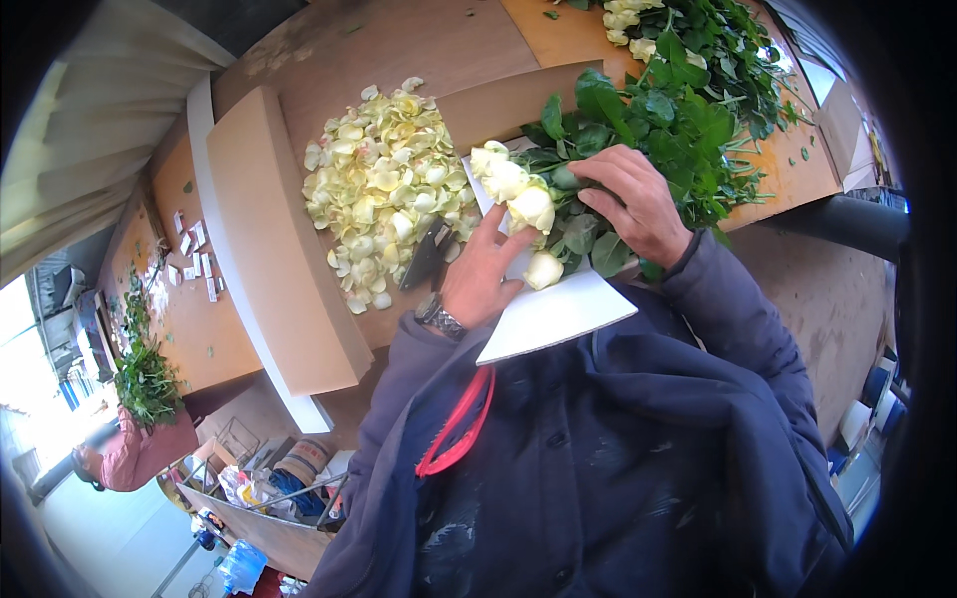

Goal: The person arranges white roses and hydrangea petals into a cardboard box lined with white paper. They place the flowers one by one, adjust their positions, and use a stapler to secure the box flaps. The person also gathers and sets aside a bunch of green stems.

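A row of cream roses lies on a sheet of white card in front of me, with the leafy stems running off to the right. My left hand rests along the near left side of the blooms, fingers stretched and apart, against the rose heads. Over the stems and leaves just right of the blooms is my right hand; its fingers are curved, with a gap between thumb and forefinger, and the fingertips touch a green leaf. A dark flat object stands beside the petals, partly hidden by my left hand.
Loose pale petals form a broad heap left of the roses. Beyond it stands a long cardboard piece. More leafy rose stems pile up at the right. At far left, a person is beside greenery; a cluttered bin stands below.
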Motion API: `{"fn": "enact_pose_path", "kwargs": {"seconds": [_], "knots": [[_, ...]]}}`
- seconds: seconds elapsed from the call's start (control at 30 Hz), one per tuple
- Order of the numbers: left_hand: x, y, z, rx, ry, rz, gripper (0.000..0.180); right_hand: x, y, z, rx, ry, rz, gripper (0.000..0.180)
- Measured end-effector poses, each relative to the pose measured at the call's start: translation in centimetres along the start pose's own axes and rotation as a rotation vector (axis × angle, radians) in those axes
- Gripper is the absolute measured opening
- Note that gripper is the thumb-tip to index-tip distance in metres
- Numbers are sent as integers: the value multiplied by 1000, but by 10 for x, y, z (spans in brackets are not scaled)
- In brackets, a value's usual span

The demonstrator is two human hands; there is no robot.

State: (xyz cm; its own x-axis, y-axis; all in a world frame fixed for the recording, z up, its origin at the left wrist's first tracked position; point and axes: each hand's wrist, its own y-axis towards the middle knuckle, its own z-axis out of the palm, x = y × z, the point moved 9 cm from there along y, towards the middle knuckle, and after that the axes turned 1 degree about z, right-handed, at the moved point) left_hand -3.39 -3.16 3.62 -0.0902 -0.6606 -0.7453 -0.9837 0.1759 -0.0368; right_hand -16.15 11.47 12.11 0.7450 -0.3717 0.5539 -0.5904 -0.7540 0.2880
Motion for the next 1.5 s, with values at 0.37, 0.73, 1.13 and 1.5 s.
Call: {"fn": "enact_pose_path", "kwargs": {"seconds": [0.37, 0.73, 1.13, 1.5], "knots": [[-17, 12, -8, -15, 235, 83, 68, 6, 1, -16, -164, -80, -41, 24], [14, 12, -27, -226, -29, -3, 56, 21, -32, 36, 405, -93, -92, 8], [-19, -8, -25, -87, -206, 47, 33, 11, -10, 7, 195, 324, 39, 10], [-20, -2, 9, 152, -22, 116, 46, -8, 9, 33, 269, -368, -149, 28]]}}
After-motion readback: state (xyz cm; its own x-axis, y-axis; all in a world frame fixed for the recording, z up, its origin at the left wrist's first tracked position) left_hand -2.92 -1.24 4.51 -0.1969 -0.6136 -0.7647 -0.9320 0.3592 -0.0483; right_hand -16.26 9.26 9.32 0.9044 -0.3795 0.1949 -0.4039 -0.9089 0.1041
